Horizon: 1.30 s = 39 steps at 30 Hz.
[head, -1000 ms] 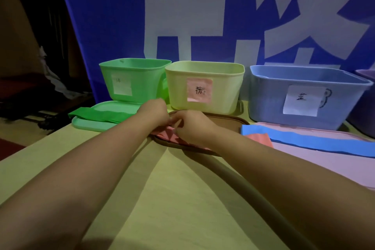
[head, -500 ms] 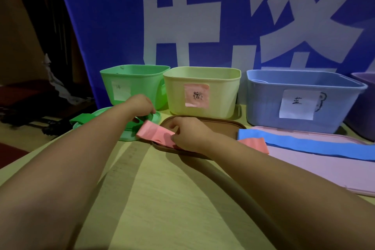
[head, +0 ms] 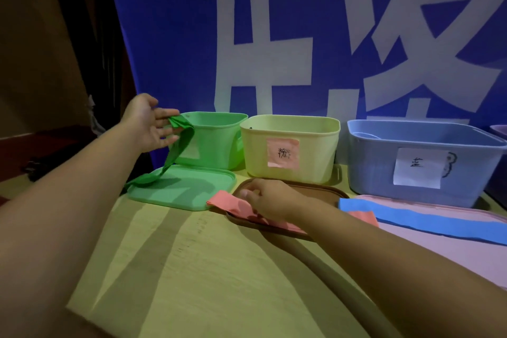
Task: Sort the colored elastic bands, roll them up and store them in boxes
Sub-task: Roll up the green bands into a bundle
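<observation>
head view: green band (head: 179,145) in left hand (head: 149,123)

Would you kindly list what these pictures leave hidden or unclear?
- Head view: inside of the green box and yellow box, hidden by their front walls.
- Pink band: its middle, covered by the right hand.
- Blue band: cut off by the right edge.
- Green box's label: behind the green band.

Looks like a staged demo/recording setup, not a home; big blue banner (head: 170,35) w/ large white characters hangs right behind a pale wood table (head: 219,269); labelled plastic boxes (head: 290,151) in a row along it, lids (head: 186,186) laid in front; room beyond dim, bare wall (head: 35,63) at left.
</observation>
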Available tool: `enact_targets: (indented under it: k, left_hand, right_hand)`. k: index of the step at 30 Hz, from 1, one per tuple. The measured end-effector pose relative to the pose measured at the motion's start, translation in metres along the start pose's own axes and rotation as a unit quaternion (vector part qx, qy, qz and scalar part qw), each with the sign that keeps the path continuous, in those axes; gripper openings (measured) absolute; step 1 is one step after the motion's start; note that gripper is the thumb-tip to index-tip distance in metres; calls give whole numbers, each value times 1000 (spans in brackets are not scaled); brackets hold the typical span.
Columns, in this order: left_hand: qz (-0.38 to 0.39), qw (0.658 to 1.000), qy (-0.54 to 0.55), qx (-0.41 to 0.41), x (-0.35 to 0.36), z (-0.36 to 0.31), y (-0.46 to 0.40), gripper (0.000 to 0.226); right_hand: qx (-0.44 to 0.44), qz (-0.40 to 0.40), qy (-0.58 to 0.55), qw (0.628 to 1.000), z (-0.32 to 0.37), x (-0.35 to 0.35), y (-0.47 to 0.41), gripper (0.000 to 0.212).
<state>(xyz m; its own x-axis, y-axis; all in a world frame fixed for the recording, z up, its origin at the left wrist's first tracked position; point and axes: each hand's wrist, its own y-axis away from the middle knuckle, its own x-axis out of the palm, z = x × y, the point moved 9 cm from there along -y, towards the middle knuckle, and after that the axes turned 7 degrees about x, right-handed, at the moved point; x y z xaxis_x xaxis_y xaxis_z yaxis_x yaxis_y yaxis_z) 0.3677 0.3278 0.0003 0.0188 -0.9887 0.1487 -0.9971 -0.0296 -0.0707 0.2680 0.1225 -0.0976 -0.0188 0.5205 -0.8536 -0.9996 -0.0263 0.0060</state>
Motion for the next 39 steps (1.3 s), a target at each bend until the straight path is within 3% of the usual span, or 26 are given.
enact_targets:
  k: [5, 9, 14, 16, 19, 22, 25, 28, 31, 33, 39]
  left_hand:
    - [-6, 991, 80, 103, -4, -65, 33, 42]
    - [30, 979, 112, 166, 11, -115, 68, 41]
    - [114, 966, 117, 203, 56, -162, 135, 43]
    - [163, 960, 118, 195, 78, -175, 170, 45]
    - [229, 951, 122, 171, 109, -182, 228, 47]
    - [287, 939, 121, 149, 134, -177, 286, 49]
    - [335, 927, 118, 121, 154, -159, 342, 50]
    - [384, 912, 112, 86, 172, -130, 388, 52]
    - [425, 896, 123, 34, 186, -96, 422, 54]
    - [443, 886, 138, -6, 195, -75, 442, 54]
    - [466, 874, 129, -43, 221, -27, 480, 52]
  right_hand:
    - [44, 17, -141, 989, 3, -13, 9, 53]
    - [65, 16, -337, 939, 8, -39, 21, 62]
    - [-3, -41, -444, 895, 35, -102, 61, 58]
    - [-55, -148, -427, 890, 48, -143, 95, 56]
    - [-167, -325, -334, 869, 74, -207, 173, 69]
    - [-234, -405, -230, 854, 95, -241, 243, 72]
    - [-266, -454, -150, 837, 97, -256, 309, 48]
    - [-279, -473, -30, 835, 86, -252, 368, 23]
    - [-270, -430, 49, 860, 60, -233, 404, 31]
    - [-252, -411, 54, 874, 38, -219, 422, 37]
    - [-195, -440, -34, 876, -9, -207, 460, 18]
